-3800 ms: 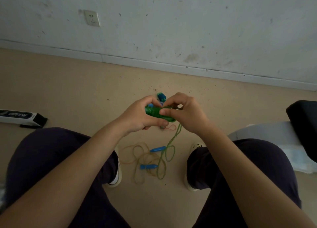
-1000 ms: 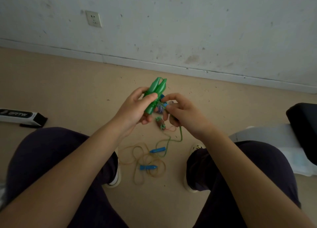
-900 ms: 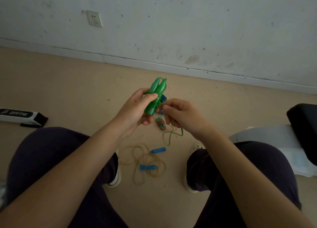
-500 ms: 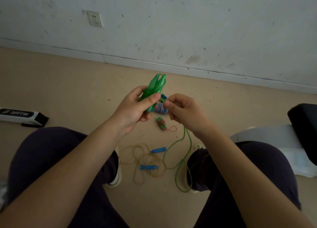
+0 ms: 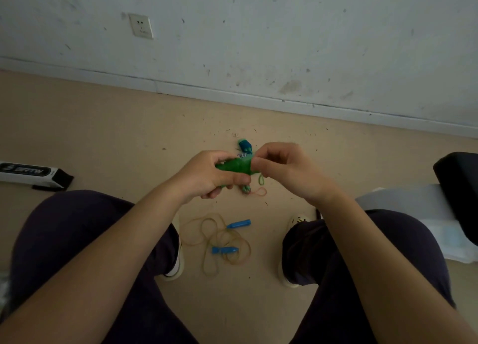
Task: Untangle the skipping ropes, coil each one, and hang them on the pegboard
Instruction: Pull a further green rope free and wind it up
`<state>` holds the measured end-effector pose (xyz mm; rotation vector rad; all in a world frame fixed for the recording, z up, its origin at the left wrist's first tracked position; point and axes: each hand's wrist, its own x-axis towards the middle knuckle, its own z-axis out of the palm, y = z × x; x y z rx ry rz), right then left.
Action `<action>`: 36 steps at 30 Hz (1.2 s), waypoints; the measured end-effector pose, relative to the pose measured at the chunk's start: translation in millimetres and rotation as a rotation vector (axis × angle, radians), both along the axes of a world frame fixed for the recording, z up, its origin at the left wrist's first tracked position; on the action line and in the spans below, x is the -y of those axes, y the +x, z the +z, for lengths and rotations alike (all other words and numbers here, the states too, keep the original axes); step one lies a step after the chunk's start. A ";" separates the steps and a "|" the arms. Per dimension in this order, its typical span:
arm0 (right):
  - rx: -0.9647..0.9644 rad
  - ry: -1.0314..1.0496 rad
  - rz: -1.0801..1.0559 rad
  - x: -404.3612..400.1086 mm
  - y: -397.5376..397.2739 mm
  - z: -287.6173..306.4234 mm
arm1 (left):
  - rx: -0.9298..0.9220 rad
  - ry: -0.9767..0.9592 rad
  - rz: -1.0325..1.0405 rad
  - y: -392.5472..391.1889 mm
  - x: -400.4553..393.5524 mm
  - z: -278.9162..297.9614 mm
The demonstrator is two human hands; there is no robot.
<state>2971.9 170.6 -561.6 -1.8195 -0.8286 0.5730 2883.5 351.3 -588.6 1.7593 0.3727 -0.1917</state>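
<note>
Both hands meet mid-frame: left hand (image 5: 207, 177) has its grip wrapped around the green handles (image 5: 234, 166), right hand (image 5: 282, 169) pinching their end. Tan rope with blue handles (image 5: 219, 240) lies on the floor (image 5: 103, 137) below.

Your left hand (image 5: 207, 173) now holds the green handles (image 5: 234, 166) lying level, pointing toward your right hand (image 5: 282, 166), where half a second ago they stand tilted upward above your fingers. The long green rope loop that trails down to the floor beside your right shoe is gathered up; only a short green loop (image 5: 261, 179) hangs under your right hand. Your right hand sits closer in, its fingers pinching at the handles' end. A blue piece (image 5: 245, 146) now shows just above the handles.
</note>
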 end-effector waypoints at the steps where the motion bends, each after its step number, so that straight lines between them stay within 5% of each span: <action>1: 0.033 -0.014 0.015 -0.8 -1.0 -1.2 | -0.014 0.021 -0.032 0.0 0.2 1.1; 13: 0.206 0.002 -0.100 -12.2 -2.9 -12.5 | 0.033 0.037 -0.230 -2.8 6.8 7.8; 36: 0.046 -0.043 -0.161 -14.3 0.3 -26.0 | 0.032 0.022 -0.121 -3.5 11.4 5.6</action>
